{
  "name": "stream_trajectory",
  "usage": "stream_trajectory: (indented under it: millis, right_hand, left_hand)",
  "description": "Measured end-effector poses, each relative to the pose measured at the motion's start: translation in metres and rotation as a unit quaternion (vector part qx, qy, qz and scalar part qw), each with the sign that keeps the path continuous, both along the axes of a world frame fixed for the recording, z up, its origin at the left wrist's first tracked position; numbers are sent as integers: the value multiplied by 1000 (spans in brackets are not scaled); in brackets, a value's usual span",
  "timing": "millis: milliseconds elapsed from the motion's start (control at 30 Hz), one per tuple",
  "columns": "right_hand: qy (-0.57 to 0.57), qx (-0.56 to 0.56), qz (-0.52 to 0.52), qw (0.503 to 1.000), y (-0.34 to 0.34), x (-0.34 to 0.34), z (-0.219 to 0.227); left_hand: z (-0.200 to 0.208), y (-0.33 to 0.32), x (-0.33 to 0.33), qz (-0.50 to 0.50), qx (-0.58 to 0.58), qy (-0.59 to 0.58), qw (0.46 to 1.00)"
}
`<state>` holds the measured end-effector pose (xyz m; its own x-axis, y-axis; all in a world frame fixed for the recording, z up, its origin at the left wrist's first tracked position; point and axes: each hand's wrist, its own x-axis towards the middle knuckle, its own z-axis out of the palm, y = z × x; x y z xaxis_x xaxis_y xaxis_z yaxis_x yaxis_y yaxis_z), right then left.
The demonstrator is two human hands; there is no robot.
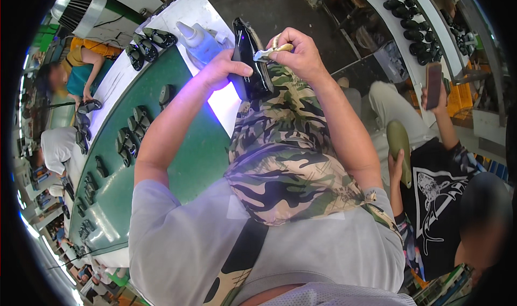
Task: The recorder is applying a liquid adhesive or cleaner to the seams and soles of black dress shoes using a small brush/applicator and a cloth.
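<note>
Held upright in front of me is a glossy black shoe (249, 58). My left hand (222, 69) grips its side, the thumb lying across the black surface. Pinched in my right hand (297, 50) is a small yellowish tool (280, 48) with a pale tip, perhaps a brush; its exact kind I cannot make out. That tip meets the shoe's edge or comes very close to it. Just beyond my left hand stands a squeeze bottle (199, 43) with a white nozzle and bluish contents, on the white table (207, 10).
A green conveyor belt (177, 117) curves along my left with several black shoes (126, 144) on it. More shoes (156, 38) stand on its white rim. At right sits a person with a phone (433, 85) and an olive shoe (398, 144). A shoe rack (412, 31) stands beyond.
</note>
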<state>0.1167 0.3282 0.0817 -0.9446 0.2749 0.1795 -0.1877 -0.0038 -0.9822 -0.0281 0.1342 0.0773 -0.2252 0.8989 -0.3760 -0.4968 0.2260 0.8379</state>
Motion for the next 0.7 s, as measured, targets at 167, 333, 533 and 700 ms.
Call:
stream_trajectory:
  millis: [167, 333, 533, 700]
  right_hand:
    - [-10, -20, 44, 999, 0, 7, 3]
    - [-20, -8, 50, 999, 4, 18, 7]
    - [-15, -71, 34, 997, 6, 26, -7]
    - [28, -207, -79, 975, -6, 19, -18]
  left_hand:
    - [-12, -1, -3, 47, -11, -15, 999]
    - [-18, 0, 4, 114, 35, -30, 992]
    - [-28, -6, 3, 201, 80, -80, 973]
    - [-32, -12, 9, 219, 161, -174, 947]
